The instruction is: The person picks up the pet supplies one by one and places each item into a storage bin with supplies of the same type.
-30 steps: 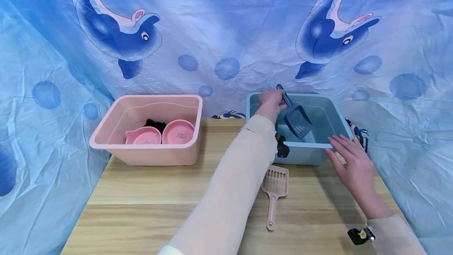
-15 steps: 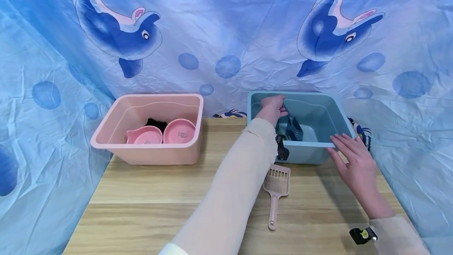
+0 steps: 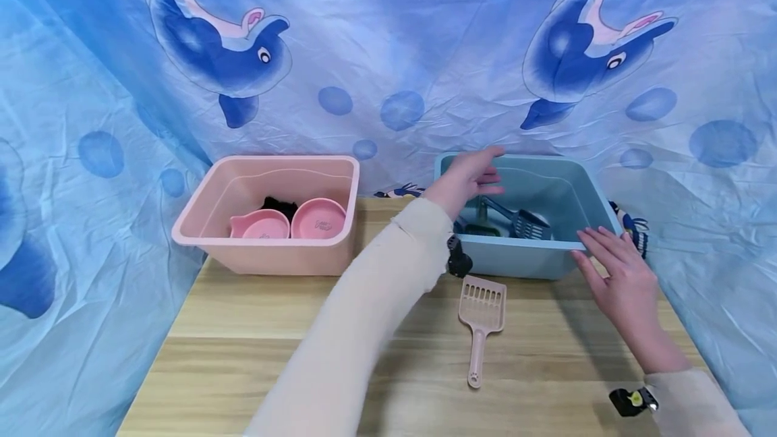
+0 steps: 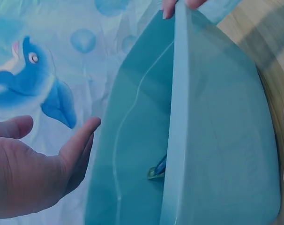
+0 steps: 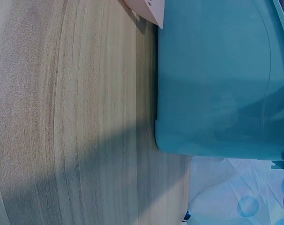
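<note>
My left hand (image 3: 469, 179) is raised over the left part of the blue bin (image 3: 522, 245), fingers spread and holding nothing. The left wrist view also shows this hand (image 4: 32, 176) empty, with thumb and fingers apart. Inside the bin lies a dark blue slotted litter scoop (image 3: 530, 224), beside a dark green item (image 3: 483, 229) partly hidden by the front wall. At the front right corner, my right hand (image 3: 625, 282) holds the rim, fingers over it and thumb on the outside. A pale pink litter scoop (image 3: 483, 305) lies on the table in front of the bin.
To the left stands a pink bin (image 3: 267, 242) with two pink bowls, one round bowl (image 3: 320, 218) and one eared bowl (image 3: 267, 224), plus a black item (image 3: 280, 207). A blue dolphin-print curtain (image 3: 394, 52) hangs behind the wooden table (image 3: 261, 349).
The left hand lowered the dark blue litter scoop into the blue bin, let it go and came up with fingers spread. The right hand stays at the rim.
</note>
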A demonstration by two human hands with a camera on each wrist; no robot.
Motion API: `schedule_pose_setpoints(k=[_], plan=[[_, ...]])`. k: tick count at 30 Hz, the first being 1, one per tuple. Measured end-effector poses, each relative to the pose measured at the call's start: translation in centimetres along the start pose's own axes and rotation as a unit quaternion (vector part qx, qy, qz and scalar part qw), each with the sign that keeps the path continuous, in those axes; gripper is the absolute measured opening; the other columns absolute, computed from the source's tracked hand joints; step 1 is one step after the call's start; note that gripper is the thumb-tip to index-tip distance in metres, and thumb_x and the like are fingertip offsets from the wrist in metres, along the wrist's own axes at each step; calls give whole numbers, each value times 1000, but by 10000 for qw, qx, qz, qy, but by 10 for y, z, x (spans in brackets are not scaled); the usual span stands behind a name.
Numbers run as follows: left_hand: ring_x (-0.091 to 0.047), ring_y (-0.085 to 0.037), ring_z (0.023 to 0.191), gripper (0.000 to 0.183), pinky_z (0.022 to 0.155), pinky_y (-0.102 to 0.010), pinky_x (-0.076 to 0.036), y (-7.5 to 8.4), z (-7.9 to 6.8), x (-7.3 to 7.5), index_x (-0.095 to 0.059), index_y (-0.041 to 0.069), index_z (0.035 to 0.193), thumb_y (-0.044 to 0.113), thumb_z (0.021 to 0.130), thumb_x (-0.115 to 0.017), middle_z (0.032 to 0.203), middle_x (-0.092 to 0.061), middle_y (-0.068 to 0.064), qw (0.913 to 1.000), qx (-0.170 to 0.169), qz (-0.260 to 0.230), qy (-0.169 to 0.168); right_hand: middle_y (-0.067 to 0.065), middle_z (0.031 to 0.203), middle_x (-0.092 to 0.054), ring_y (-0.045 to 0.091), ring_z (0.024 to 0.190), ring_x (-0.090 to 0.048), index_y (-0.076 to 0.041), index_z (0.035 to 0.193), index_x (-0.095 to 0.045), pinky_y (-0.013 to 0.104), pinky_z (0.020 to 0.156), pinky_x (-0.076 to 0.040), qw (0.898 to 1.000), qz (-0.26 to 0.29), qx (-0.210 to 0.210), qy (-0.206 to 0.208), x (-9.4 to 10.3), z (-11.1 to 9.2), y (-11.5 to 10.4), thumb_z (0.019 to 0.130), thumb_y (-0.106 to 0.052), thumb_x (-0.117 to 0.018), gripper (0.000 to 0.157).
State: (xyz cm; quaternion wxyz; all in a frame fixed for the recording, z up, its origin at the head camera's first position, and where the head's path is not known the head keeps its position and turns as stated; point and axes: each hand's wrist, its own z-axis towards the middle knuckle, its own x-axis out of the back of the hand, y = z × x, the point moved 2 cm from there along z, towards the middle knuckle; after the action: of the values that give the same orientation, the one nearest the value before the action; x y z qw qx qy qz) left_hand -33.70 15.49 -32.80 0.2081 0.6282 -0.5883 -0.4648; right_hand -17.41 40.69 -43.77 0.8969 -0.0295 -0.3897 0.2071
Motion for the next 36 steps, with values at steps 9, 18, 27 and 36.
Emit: schedule_pose_setpoints(k=[9, 18, 27, 36], plan=[[-71, -34, 120, 60, 95, -45, -64, 5, -30, 29, -46, 3, 158, 21, 106, -71, 140, -64, -24, 9928, -76, 886, -800, 23, 127, -74, 49, 122, -68, -4, 130, -76, 49, 129, -31, 10000, -6, -1, -34, 3, -1, 0, 106, -57, -60, 61], [-73, -29, 113, 45, 97, -46, -64, -5, -76, 69, -56, 2, 145, 21, 107, -68, 125, -68, -15, 9743, -69, 1716, -1460, 25, 129, -73, 49, 124, -66, -5, 133, -75, 47, 130, -29, 9997, -50, -137, -209, 6, -2, -2, 82, -10, -88, 53], [-69, -38, 125, 36, 98, -48, -63, -39, -101, 108, -57, -2, 141, 13, 109, -62, 134, -67, -22, 9663, 155, 1915, -1712, 23, 127, -74, 49, 122, -67, -6, 131, -76, 51, 128, -34, 9999, 38, -88, -46, 5, 1, -3, 97, -33, -79, 44], [-70, -38, 123, 31, 105, -54, -58, -87, -99, 136, -62, -4, 131, 13, 106, -66, 112, -72, -11, 9709, 514, 1780, -1519, 24, 125, -75, 50, 121, -68, -6, 130, -77, 49, 128, -34, 9999, 112, -51, 62, 1, 3, -4, 105, -69, -50, 74]])
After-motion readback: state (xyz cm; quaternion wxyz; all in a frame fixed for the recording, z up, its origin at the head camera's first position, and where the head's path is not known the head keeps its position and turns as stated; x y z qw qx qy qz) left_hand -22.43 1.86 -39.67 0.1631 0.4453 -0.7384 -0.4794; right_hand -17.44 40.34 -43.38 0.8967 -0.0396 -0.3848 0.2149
